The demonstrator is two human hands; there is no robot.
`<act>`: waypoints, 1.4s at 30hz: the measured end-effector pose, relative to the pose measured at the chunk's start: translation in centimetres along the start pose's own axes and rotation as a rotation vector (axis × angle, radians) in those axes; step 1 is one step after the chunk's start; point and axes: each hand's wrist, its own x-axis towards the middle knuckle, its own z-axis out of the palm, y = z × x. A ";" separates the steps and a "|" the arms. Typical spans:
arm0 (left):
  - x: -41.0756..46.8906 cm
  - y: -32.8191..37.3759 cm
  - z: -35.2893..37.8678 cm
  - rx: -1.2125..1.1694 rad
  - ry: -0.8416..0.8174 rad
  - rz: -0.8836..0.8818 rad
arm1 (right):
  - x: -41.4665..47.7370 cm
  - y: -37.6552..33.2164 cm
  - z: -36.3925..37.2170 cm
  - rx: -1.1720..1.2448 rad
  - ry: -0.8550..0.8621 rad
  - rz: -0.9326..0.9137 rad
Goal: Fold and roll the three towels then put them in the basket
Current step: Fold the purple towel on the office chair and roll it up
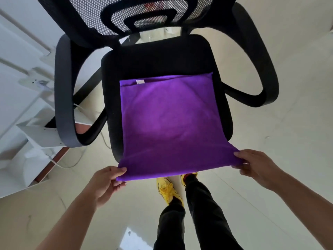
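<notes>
Both hands pinch the near edge of a purple towel [171,123], one at each corner. The left hand [106,183] has its thumb on top of the near-left corner, with its curled fingers underneath. The right hand [255,166] holds the near-right corner the same way, thumb above and fingers tucked under the cloth. Between them the near edge runs fairly straight, held in the air just off the front of the seat [156,56], with the right corner a little farther from the person than the left.

From there the towel lies spread flat and smooth over the front and middle of the black seat of an office chair [252,51]. Its far edge crosses the seat about midway back, leaving the rear part of the cushion bare. A small white label [140,82] sits at that far edge near the left corner.

Looped black armrests [63,91] stand on either side of the seat, and a mesh backrest [126,13] rises behind it. Below the towel's near edge are yellow shoes [166,190] and black trousers [203,213], standing on a pale glossy floor [288,123]. White furniture [21,98] with a cable [61,165] trailing from it stands to the left of the chair.
</notes>
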 end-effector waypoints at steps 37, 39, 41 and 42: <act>10.8 20.8 10.7 -0.126 0.250 0.394 | 13.3 -23.8 10.0 0.275 0.276 -0.255; 9.7 17.6 10.4 -0.093 0.181 0.328 | 11.4 -20.9 10.1 0.221 0.200 -0.203; 9.0 14.0 9.6 -0.058 0.122 0.222 | 9.9 -16.6 9.9 0.091 -0.004 -0.082; 8.8 12.4 9.1 -0.045 0.137 0.185 | 9.4 -14.4 9.2 0.031 -0.032 -0.028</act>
